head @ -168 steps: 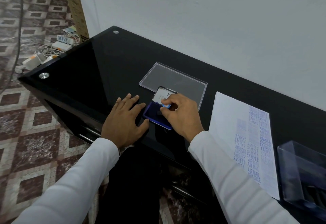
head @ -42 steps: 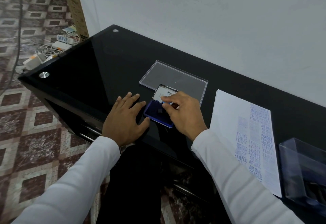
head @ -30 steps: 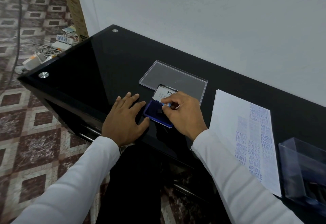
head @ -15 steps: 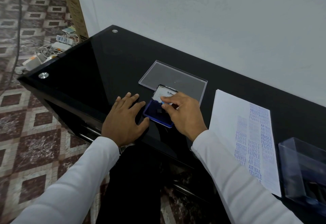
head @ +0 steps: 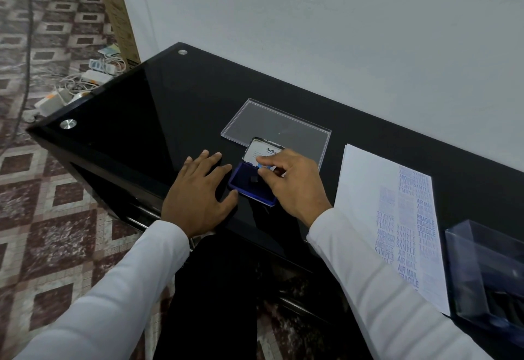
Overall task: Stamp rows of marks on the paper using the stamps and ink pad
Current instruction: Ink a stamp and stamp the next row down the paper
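Black glass table (head: pixel 175 110) against a pale wall. The blue ink pad (head: pixel 249 186) sits open near the front edge, its hinged lid (head: pixel 262 151) tipped up behind it, a white label showing inside.

Left hand (head: pixel 198 192): flat on the glass just left of the pad, fingers spread and straight, thumb tip at the pad's near-left corner. Grasping nothing.

Right hand (head: pixel 292 183): over the pad's right half, thumb and forefinger pinched on a small stamp (head: pixel 261 165) with a light-blue top. Whether its face touches the ink cannot be told from here; a small dark square shows on the pad surface beside the fingers.

Behind the pad lies a clear plastic lid (head: pixel 278 127), flat on the table.

To the right, well apart from the pad, the white paper (head: pixel 365 189) carries columns of blue marks: SAMPLE, AIR MAIL, FRAGILE, AMENDED. A clear plastic box (head: pixel 487 271) stands at its right edge.
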A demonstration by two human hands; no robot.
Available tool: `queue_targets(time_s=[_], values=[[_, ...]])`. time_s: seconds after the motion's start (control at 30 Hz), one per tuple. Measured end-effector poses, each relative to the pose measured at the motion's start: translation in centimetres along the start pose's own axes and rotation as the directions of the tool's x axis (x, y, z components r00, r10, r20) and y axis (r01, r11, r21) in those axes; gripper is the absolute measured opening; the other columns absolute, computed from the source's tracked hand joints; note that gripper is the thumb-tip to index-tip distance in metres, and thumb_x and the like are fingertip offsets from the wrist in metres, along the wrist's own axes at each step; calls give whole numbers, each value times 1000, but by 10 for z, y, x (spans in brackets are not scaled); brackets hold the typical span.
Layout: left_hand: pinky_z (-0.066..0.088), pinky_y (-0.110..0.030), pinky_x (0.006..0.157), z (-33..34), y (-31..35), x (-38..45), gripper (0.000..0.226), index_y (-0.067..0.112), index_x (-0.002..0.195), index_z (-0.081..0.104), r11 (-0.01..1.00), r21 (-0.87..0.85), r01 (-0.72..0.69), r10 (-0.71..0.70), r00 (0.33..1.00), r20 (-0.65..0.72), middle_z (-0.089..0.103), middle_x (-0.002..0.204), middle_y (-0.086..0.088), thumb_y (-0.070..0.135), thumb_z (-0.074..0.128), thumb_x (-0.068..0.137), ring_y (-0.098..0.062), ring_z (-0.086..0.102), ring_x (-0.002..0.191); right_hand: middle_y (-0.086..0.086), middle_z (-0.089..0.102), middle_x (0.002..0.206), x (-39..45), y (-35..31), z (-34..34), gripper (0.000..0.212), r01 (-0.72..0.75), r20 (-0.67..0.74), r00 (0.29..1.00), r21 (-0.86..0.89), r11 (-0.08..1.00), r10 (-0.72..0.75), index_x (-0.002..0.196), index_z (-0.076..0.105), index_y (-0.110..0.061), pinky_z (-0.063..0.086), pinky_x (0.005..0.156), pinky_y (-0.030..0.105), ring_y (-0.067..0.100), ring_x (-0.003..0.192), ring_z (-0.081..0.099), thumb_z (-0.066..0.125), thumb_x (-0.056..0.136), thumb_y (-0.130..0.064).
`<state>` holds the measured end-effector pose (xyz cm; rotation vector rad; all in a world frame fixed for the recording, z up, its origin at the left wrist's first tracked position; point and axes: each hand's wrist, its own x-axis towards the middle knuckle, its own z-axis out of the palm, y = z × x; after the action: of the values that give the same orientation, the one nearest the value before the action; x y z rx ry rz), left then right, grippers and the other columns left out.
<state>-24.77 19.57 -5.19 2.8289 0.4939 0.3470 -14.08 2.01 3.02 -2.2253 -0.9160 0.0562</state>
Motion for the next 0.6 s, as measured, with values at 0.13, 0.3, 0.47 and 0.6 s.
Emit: queue_targets(time_s=[0.13,0.3,0.47,0.6], values=[[7,-43,123,-4,1,1,73,30,147,47,999,-35,7,-6,1000,18,34,160,0,67,38,85,-21,20,152,-2,68,117,-1,1,1,27,1,-2,1000,4,1000,-1,119,72,-20,53,91,25,6,96,61,68,93,-22],[10,-46,124,-13,8,4,75,26,149,45,990,-136,35,-32,999,24,35,160,-2,64,43,84,-22,20,152,-3,68,115,-4,2,-3,26,-18,-77,997,62,998,23,118,73,-20,55,87,24,6,92,64,69,92,-20],[11,-44,124,-16,34,7,67,24,149,43,975,-220,14,-16,1000,-5,39,157,-2,53,60,91,-22,24,150,-5,68,107,-13,8,-21,22,-39,-173,983,129,991,62,110,76,-20,57,81,20,6,89,64,71,89,-16],[16,-46,125,-18,62,12,65,22,147,46,970,-242,-31,31,1000,-4,40,156,-2,52,58,90,-22,27,149,-8,69,100,-27,22,-41,21,-83,-232,965,168,982,121,104,77,-23,59,79,27,6,80,66,74,84,-16]])
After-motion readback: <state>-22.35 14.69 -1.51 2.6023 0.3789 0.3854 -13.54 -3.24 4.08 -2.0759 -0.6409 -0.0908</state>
